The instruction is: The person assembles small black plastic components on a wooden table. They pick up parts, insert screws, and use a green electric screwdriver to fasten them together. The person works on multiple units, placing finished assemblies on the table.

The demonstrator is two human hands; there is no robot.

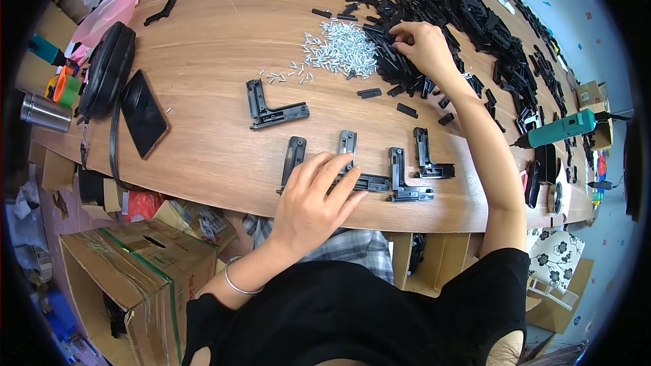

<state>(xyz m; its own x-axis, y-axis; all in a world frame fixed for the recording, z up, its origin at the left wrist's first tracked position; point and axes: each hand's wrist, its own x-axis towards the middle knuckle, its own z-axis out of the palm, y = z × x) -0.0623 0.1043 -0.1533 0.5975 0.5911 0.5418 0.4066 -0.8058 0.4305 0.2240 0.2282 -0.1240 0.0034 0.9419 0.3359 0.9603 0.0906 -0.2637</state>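
My left hand [314, 198] lies over the near part of the wooden table with its fingers spread, the fingertips resting on an L-shaped black plastic bracket [373, 183]. Another such bracket [293, 156] is partly covered by this hand. To its right lie two more L-shaped brackets, one [399, 175] close by and one [424, 156] farther off; a further bracket [278, 114] sits beyond the hand. My right hand [424, 47] reaches out to the pile of small black plastic parts [397, 71], its fingers curled in against the thumb. What is between those fingertips cannot be made out.
A heap of small silver screws [342, 49] lies left of the black pile. A teal electric screwdriver [563, 129] is at the right. On the left are a phone [144, 115], a black case [107, 71] and a metal cup [46, 112]. Cardboard boxes [129, 278] stand below the table edge.
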